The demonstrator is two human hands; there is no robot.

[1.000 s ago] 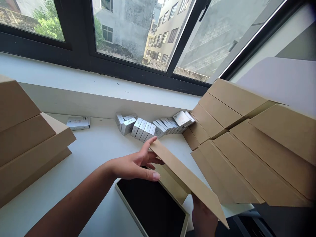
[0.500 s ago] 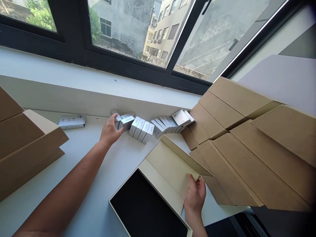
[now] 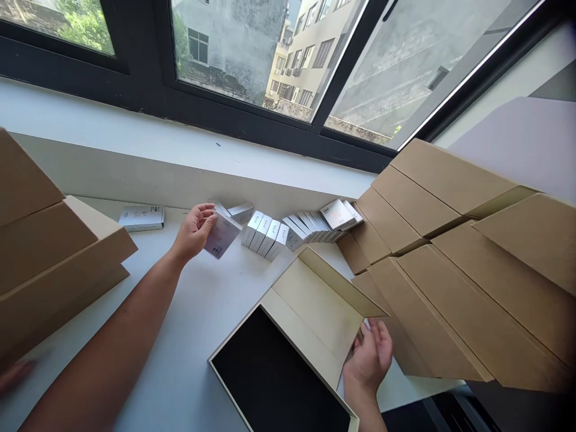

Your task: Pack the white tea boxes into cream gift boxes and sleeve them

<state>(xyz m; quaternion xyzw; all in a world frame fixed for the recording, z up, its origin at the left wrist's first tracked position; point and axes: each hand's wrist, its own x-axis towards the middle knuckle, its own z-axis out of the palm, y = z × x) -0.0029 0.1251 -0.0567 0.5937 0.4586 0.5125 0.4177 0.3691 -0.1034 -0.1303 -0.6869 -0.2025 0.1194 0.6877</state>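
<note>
In my left hand (image 3: 193, 231) is a small white box (image 3: 224, 235), pinched by its edge and tilted above the table. Beside it stand several matching white boxes (image 3: 265, 234) in a row, and two more lie partly hidden behind the held one. A large cream box (image 3: 234, 393) with a black inside lies at the lower middle. Its cream lid (image 3: 310, 300) is hinged open, and the curled fingers of my right hand (image 3: 368, 354) grip the lid's right edge. Part of those fingers is hidden behind the lid.
Brown cartons (image 3: 450, 282) are stacked on the right, others (image 3: 54, 252) on the left. One white box (image 3: 142, 218) lies alone against the back wall. More white boxes (image 3: 337, 215) lean by the right stack. Another person's blurred hand (image 3: 17, 377) shows at lower left.
My left hand has drawn a small white box out of the group and turned its broad face into view. The right hand has shifted slightly along the lid's edge. A blurred hand has appeared at lower left.
</note>
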